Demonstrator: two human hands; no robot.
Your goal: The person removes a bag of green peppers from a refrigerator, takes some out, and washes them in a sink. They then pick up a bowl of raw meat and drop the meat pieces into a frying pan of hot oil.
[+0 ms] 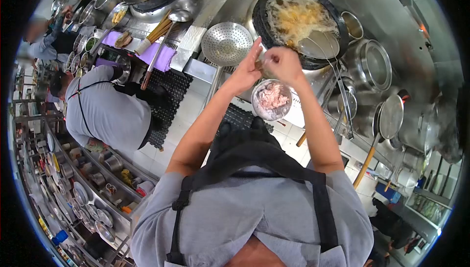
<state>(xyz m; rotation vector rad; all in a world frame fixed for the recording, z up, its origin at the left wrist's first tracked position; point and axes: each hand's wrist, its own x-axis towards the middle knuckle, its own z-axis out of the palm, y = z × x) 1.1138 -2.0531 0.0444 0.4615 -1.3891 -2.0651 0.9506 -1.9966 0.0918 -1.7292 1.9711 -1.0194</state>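
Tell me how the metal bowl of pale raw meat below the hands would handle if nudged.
The metal bowl looks thin and round-bottomed, so it would probably slide or rock easily on the steel counter edge. Heaped with wet-looking meat, it is likely heavier than it looks. It sits close to the edge, so a hard push might tip it off.

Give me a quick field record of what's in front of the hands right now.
left hand: left hand raised above the bowl, fingers meeting the right hand
right hand: right hand pinching a small piece of food, hard to make out
bowl: round metal bowl of pale pink minced mixture, just below both hands
wok: large black wok of bubbling yellow oil, beyond the hands
skimmer: round perforated metal skimmer, left of the wok
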